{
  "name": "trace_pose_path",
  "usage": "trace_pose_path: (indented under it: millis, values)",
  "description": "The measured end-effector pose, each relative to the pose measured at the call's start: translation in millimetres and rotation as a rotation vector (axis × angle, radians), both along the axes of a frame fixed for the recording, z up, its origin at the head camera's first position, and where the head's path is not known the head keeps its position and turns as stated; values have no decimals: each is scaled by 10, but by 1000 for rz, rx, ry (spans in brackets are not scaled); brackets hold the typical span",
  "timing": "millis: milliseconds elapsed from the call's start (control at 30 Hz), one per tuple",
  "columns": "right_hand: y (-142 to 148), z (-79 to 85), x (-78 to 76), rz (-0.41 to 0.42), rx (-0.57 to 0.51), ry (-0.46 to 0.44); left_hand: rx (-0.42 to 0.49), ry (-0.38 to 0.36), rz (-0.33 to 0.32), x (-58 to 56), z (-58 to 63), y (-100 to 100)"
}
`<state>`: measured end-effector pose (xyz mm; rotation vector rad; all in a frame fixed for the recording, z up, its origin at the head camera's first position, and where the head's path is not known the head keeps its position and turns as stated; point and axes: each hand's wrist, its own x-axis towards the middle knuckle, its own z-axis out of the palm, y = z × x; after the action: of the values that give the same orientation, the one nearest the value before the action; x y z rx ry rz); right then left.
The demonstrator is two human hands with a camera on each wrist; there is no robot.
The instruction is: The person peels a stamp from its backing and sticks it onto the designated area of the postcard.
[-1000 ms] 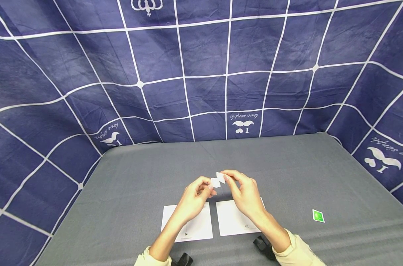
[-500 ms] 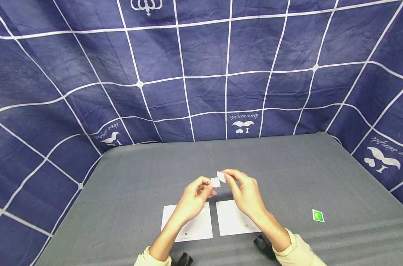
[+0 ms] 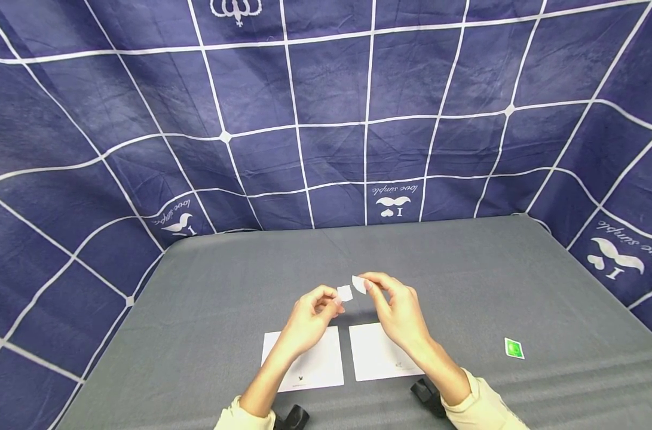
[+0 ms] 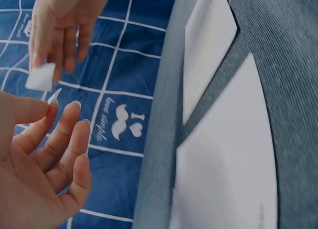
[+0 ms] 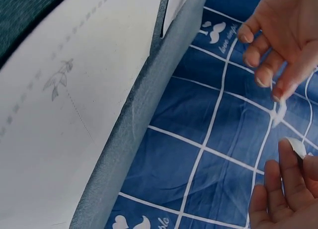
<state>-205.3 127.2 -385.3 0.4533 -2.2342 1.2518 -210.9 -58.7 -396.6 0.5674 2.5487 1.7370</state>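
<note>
My left hand [image 3: 311,319] pinches a small white square piece [image 3: 345,293] between thumb and forefinger, its other fingers loosely bent. In the left wrist view this piece shows nearly edge-on at the fingertips. Just to the right, my right hand [image 3: 398,310] pinches a second small white piece [image 3: 359,284], slightly curved, by its edge. A dark edge shows beside that piece [image 5: 296,145] in the right wrist view. The two pieces are held up, with a narrow gap between them. Below the hands lie a left white sheet [image 3: 326,364] and a right white sheet [image 3: 366,358].
A small green square with a white border [image 3: 514,348] lies on the grey cloth-covered table [image 3: 223,280] at the right. Small bird drawings mark the sheets. A blue curtain with white grid lines [image 3: 331,89] hangs behind and at both sides.
The two white pieces, which nearly met a second ago, have drawn apart. My left hand has shifted a little left with its piece; the right piece has risen slightly and turned.
</note>
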Motion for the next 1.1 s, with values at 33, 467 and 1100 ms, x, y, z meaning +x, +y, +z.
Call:
trace_pose_path:
  millis: [33,467,1100]
  values:
    - [0,2,0,-1,0,-1,1,6,2,-11,-15,-11]
    - [-9,7,-2,3,-6,4,-27,9,107,-191,-173,-234]
    - [-21,-17,-1,4,7,31,-48,-27,430,-402,-238,-843]
